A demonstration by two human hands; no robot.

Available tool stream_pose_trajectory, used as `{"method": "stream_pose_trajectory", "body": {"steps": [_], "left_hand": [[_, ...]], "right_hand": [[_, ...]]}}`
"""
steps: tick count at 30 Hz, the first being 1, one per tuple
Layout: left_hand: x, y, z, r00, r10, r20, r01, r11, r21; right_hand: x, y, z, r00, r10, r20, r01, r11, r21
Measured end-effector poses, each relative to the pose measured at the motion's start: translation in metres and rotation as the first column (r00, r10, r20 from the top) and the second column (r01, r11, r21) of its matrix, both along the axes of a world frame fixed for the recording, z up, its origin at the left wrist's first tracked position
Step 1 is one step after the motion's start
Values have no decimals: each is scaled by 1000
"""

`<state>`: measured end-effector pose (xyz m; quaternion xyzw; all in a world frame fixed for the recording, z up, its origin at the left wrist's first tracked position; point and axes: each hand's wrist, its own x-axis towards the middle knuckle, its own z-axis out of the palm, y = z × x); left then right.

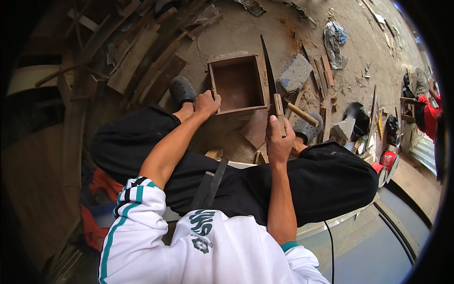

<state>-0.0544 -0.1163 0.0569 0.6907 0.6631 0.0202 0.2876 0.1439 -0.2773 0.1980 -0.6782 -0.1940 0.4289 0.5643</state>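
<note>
An open wooden box (258, 90), shaped like a drawer, rests on the ground between my feet. My left hand (206, 102) is closed at the box's left wall, near its front corner; a small brown tip sticks up beside the fingers, too small to name. In my right hand (280, 144) is the wooden handle of a handsaw (270, 71). Its long dark blade points away from me, just right of the box and apart from it. A hammer (302, 114) with a wooden handle lies by my right foot, partly hidden.
Wooden boards (137, 61) are heaped at the left. A concrete block (294, 73) and thin wood strips (327, 71) lie right of the saw. Beyond is a crumpled plastic bag (335, 42). Red tins (389, 161) stand at the right, near another person's red sleeve (429, 118).
</note>
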Motion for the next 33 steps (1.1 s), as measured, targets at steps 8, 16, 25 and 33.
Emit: {"method": "stream_pose_trajectory", "body": {"steps": [8, 16, 25, 33], "left_hand": [[1, 71, -21, 935, -115, 335, -90, 837, 540], [47, 141, -3, 916, -91, 391, 42, 990, 132], [44, 138, -33, 858, -122, 498, 31, 982, 186], [44, 118, -49, 906, -369, 207, 122, 696, 708]], "right_hand": [[-19, -5, 5, 927, 163, 337, -168, 986, -16], [-38, -10, -1, 830, 288, 477, -270, 957, -108], [-50, -8, -9, 817, 287, 500, -292, 954, -70], [-58, -14, -7, 830, 316, 459, -300, 948, -111]]}}
